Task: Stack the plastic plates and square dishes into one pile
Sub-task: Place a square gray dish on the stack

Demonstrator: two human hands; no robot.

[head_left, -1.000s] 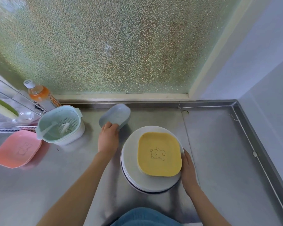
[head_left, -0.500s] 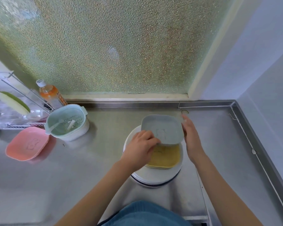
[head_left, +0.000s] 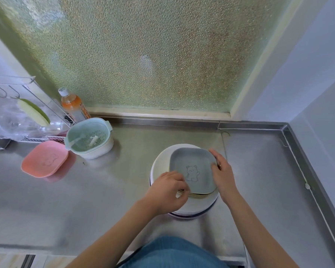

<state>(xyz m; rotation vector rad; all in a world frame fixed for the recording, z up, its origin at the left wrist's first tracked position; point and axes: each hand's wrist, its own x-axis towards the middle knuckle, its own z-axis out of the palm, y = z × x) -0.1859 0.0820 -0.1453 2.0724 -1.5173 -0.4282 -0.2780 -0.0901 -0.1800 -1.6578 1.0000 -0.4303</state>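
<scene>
**Grey dish set on the plate pile, both hands at its edges**

The grey square dish lies flat and face up on top of the stack of white round plates, nested over a yellow square dish of which only a thin rim shows at its near edge; the grey dish holds nothing, and the bear drawn on its floor stands upright toward the window; being square, it has no clear long axis, though its sides sit slightly turned against the surface's back edge. The left hand curls its fingers at the dish's near-left corner, pinching the rim; the right hand lies along the dish's right edge, fingers fairly straight and touching the rim.

Well to the left of the plate stack, a pink square dish rests alone and empty on the surface; just beside it, nearer the stack, a mint colander sits inside a white bowl with a few pale utensils in it; behind the colander stands a bottle of orange drink.
</scene>
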